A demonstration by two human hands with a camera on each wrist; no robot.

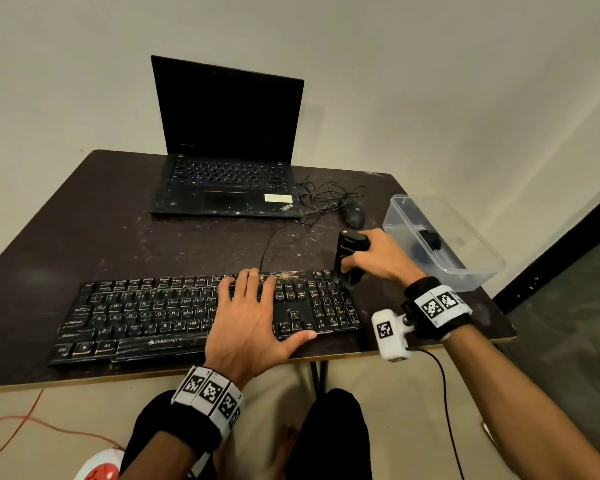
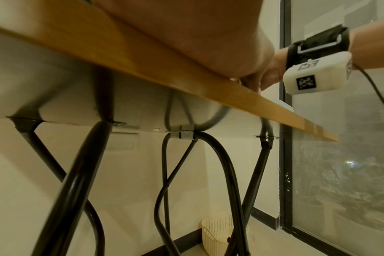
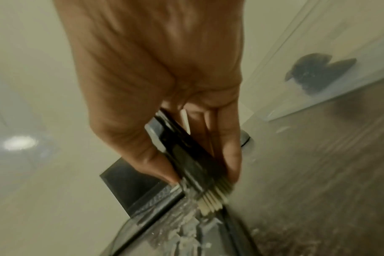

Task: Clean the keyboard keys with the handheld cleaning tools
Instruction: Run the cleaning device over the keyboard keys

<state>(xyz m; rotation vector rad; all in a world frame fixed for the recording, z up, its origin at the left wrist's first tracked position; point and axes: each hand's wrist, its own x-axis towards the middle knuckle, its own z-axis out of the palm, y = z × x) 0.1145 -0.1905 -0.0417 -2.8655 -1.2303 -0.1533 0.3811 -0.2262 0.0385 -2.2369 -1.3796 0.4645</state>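
Counting now: one bench (image 1: 84, 237); one black keyboard (image 1: 146, 317) on it; one open laptop (image 1: 227, 143) behind; one wired mouse (image 1: 354, 213) just beside the laptop; one clear plastic tub (image 1: 465, 268) at the right, one dark item (image 1: 430, 240) inside it; one black cleaning brush (image 1: 349, 259), pale bristles down; two hands, left hand (image 1: 248, 327) and right hand (image 1: 378, 256); two wrist bands with markers; one cream basket (image 2: 217, 232) on the floor.

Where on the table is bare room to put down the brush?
Bare room: left of the laptop, behind the keyboard. Crowded: the right side, with the mouse, its cable, the plastic box and the right hand holding the brush.
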